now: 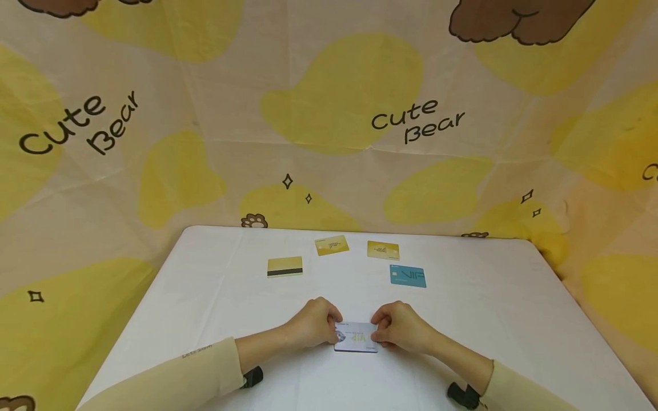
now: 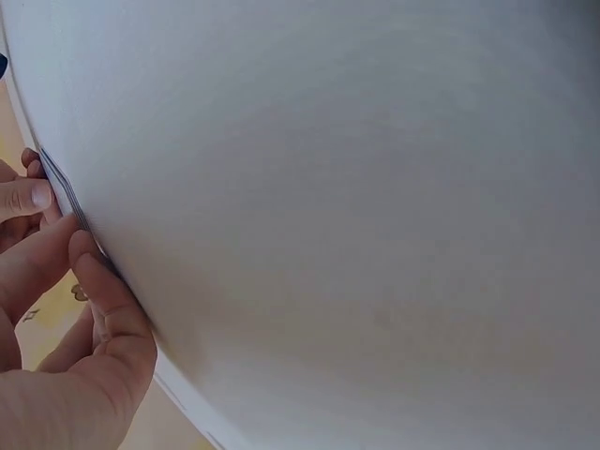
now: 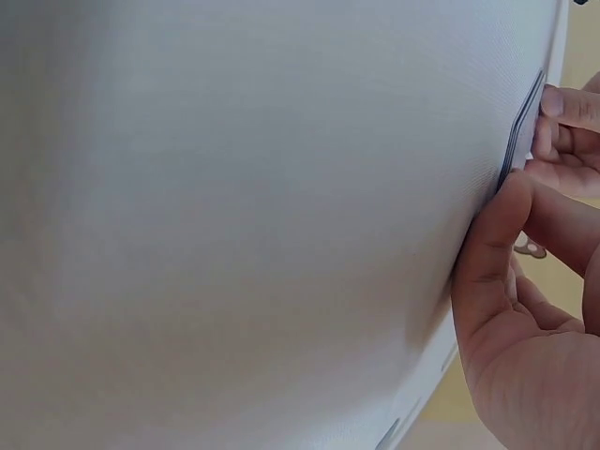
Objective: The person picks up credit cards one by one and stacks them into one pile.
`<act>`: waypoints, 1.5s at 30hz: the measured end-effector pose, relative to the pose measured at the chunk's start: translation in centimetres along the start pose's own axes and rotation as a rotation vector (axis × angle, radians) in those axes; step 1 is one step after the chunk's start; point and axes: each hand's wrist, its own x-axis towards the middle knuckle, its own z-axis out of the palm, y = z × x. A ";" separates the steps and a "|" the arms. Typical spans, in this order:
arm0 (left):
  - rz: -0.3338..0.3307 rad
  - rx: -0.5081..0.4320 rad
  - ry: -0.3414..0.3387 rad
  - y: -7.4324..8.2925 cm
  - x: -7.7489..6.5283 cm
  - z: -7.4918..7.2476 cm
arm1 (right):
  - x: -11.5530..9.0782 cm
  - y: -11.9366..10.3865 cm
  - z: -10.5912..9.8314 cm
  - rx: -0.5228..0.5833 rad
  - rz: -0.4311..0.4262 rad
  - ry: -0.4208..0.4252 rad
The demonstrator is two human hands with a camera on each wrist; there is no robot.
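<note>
A small stack of cards (image 1: 357, 338) lies low over the white table near its front, a white card lettered "VIP" on top. My left hand (image 1: 312, 322) pinches its left end between thumb and fingers. At the opposite end, my right hand (image 1: 403, 325) pinches it the same way. In the left wrist view the layered edges of the card stack (image 2: 62, 183) show between the two hands, close to the tabletop. The right wrist view has these stacked edges (image 3: 521, 122) too, slightly fanned apart. Fingers cover both short ends.
Farther back on the white table (image 1: 231, 308) several cards lie in an arc: a gold card with a dark stripe (image 1: 285, 267), two gold cards (image 1: 332, 245) (image 1: 382, 250) and a teal VIP card (image 1: 408, 276). A patterned yellow cloth (image 1: 329, 171) hangs behind the table.
</note>
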 end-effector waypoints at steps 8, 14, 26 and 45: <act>-0.022 -0.057 -0.005 0.1 0.0 -0.1 | 0.0 -0.2 -0.1 -0.011 -0.001 0.007; -0.031 -0.064 -0.002 0.1 -0.1 -0.2 | -0.1 -0.3 0.0 -0.007 0.007 0.015; -0.022 -0.069 -0.001 0.0 -0.1 -0.1 | -0.2 -0.2 0.1 0.004 0.009 0.020; -0.030 -0.050 0.001 0.1 -0.3 -0.3 | -0.3 -0.1 0.0 -0.017 -0.017 0.013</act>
